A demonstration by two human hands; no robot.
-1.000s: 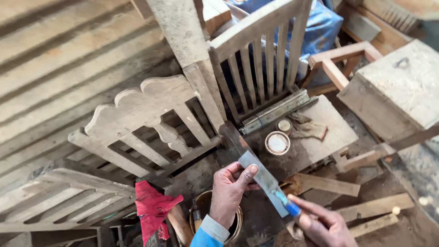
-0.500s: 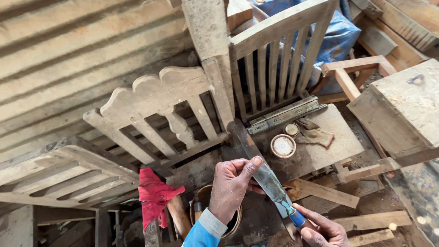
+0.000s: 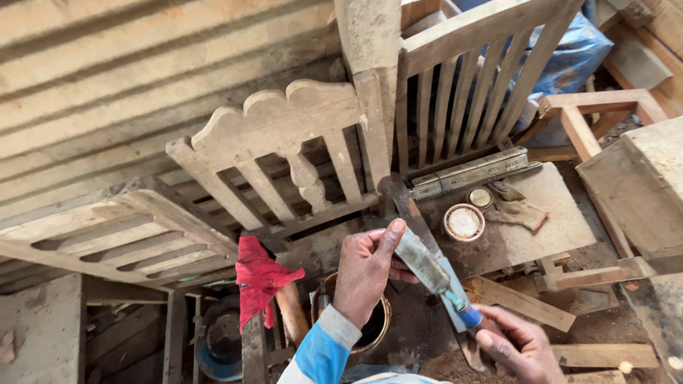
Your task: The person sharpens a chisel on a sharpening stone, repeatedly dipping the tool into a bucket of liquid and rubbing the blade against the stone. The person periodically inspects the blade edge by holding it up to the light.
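Note:
My right hand (image 3: 516, 345) grips the blue handle of a putty knife (image 3: 430, 269) at the lower right. Its grey, smeared blade runs up and to the left. My left hand (image 3: 366, 267) pinches the blade's upper end, thumb on top and fingers underneath. Both hands hover over a round tin (image 3: 380, 323) with dark contents, which my left hand partly hides. A dark, narrow wooden piece (image 3: 398, 195) pokes out just above the blade's tip.
A red rag (image 3: 260, 277) hangs at lower left. Unfinished wooden chair backs (image 3: 284, 142) and slatted frames (image 3: 469, 78) lean against a corrugated wall. On a dusty board (image 3: 548, 213) lie a round lid (image 3: 464, 222), a glove (image 3: 518, 206) and a metal drawer slide (image 3: 469, 172). Wood offcuts (image 3: 519, 302) are scattered at right.
The view has shifted slightly. My hands and the knife stay together near the bottom, my right hand lower, my left thumb now pressed on the blade's upper end.

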